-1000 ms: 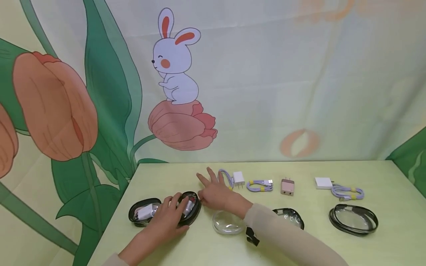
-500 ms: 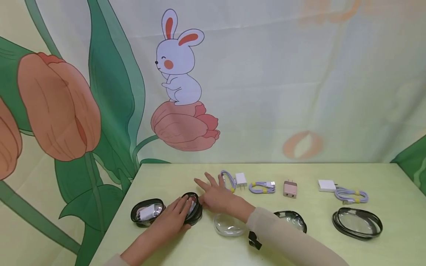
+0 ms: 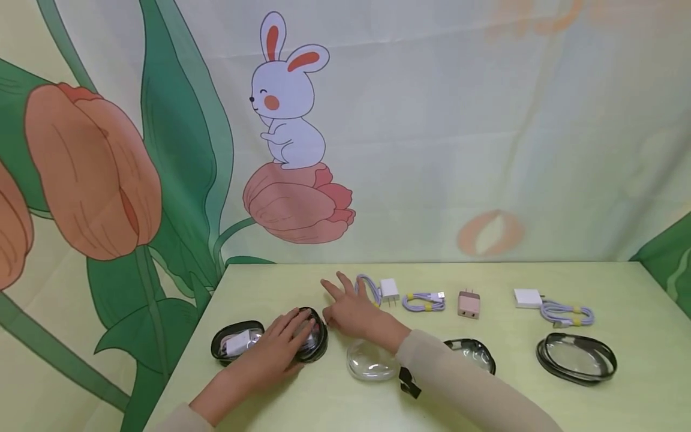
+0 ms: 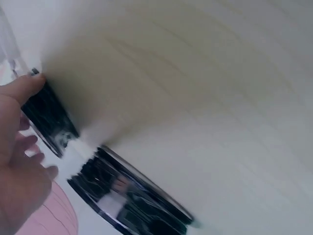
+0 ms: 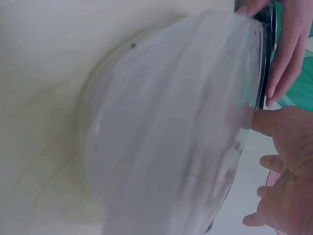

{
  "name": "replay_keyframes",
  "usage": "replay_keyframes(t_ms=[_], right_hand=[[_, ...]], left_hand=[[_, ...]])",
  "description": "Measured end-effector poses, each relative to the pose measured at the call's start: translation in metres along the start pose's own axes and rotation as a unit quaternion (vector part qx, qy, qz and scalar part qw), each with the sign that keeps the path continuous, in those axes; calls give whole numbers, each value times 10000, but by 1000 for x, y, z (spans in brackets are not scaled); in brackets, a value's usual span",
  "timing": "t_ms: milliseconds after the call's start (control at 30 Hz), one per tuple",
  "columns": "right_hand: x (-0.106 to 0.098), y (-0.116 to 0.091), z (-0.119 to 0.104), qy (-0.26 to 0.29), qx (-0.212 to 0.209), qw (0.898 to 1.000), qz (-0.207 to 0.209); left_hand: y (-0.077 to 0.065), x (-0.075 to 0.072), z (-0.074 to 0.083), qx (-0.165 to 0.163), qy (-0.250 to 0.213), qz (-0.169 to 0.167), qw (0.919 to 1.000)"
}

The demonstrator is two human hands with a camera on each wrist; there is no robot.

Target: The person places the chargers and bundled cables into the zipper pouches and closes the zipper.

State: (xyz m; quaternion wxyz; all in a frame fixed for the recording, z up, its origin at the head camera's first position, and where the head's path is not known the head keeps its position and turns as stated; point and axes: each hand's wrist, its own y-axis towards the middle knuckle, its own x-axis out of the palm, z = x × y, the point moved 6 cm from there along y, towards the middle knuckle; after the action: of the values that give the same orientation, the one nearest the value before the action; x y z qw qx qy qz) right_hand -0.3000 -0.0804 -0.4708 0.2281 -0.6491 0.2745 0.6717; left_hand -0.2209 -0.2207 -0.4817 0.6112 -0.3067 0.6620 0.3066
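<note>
I see the black-rimmed pouch [image 3: 319, 343] on the left half of the counter [image 3: 324, 408], between both hands. The left hand [image 3: 272, 349] grips it, fingers over its top and thumb against its side. The right hand [image 3: 352, 315] pinches at its right edge, other fingers fanned; what exactly sits between the fingertips I cannot tell. Left of it lies a second pouch [image 3: 216, 342]; rightward, a clear case [image 3: 372, 369] and, farther back, a pink charger [image 3: 468, 304].
</note>
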Motion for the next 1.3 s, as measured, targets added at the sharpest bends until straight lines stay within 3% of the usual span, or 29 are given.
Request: replay_keyframes(t_ms=[100, 233, 467, 667, 900, 1067, 1167, 1300], right_hand=[[0, 2, 2, 42, 23, 10000, 49], [3, 0, 2, 184, -40, 9997, -158], [-1, -8, -5, 339, -303, 9982, -392], [-1, -9, -9, 279, -355, 9986, -278], [1, -3, -3, 114, -166, 9998, 11], [5, 0, -3, 146, -123, 9998, 41], [6, 1, -5, 156, -161, 9997, 31], [6, 1, -5, 148, -184, 9997, 17]], left_hand=[[-2, -1, -1, 275, -175, 107, 9994], [-3, 0, -1, 256, -316, 220, 9989], [4, 4, 0, -158, 7, 418, 9990], [6, 5, 3, -485, 235, 591, 9968], [7, -2, -1, -863, 292, 168, 9957], [2, 1, -1, -453, 78, -17, 9989], [-1, 3, -2, -199, 36, 64, 9998], [-4, 2, -3, -120, -99, 218, 9996]])
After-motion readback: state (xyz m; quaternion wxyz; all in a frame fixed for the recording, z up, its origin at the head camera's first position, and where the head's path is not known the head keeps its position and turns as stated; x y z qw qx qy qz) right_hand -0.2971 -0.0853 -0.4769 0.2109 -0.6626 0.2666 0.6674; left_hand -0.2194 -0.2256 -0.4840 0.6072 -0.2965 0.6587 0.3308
